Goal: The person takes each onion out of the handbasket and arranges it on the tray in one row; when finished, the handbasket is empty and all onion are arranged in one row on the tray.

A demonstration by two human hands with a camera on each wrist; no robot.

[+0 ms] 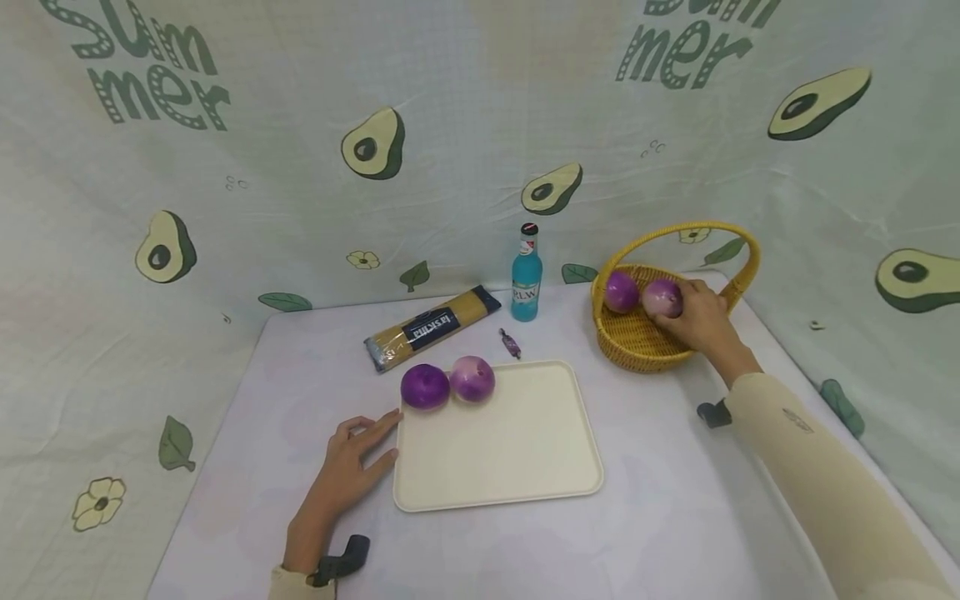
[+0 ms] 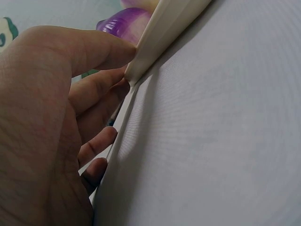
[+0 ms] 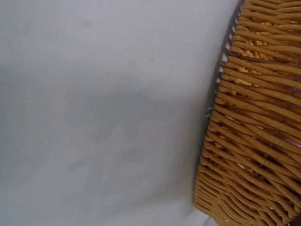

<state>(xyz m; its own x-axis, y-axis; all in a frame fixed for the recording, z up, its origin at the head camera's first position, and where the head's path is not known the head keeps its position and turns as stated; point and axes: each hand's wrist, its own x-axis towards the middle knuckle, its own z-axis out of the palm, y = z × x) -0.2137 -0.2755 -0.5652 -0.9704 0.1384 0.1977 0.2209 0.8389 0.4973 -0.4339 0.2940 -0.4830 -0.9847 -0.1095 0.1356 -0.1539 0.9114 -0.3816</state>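
Note:
My right hand (image 1: pixel 701 321) reaches over the rim of a yellow wicker basket (image 1: pixel 637 358) and holds a pale purple onion (image 1: pixel 662 298) inside it. Beside that lies a second purple onion (image 1: pixel 621 292). In the right wrist view only the woven basket side (image 3: pixel 256 127) shows, with the hand out of sight. Fingers spread, my left hand (image 1: pixel 351 467) rests at the left edge of a cream tray (image 1: pixel 502 458); the left wrist view has its thumb tip (image 2: pixel 124 54) against the rim. On the tray's back left corner sit a dark purple onion (image 1: pixel 425 387) and a lighter one (image 1: pixel 472 380).
Behind the tray lies a pack of spaghetti (image 1: pixel 431 329), slanted on the white table (image 1: pixel 300 375). A blue bottle (image 1: pixel 527 279) stands upright near the back cloth (image 1: pixel 465 100), with a small purple object (image 1: pixel 510 343) in front of it. The basket's tall handle (image 1: pixel 690 227) arches above the onions.

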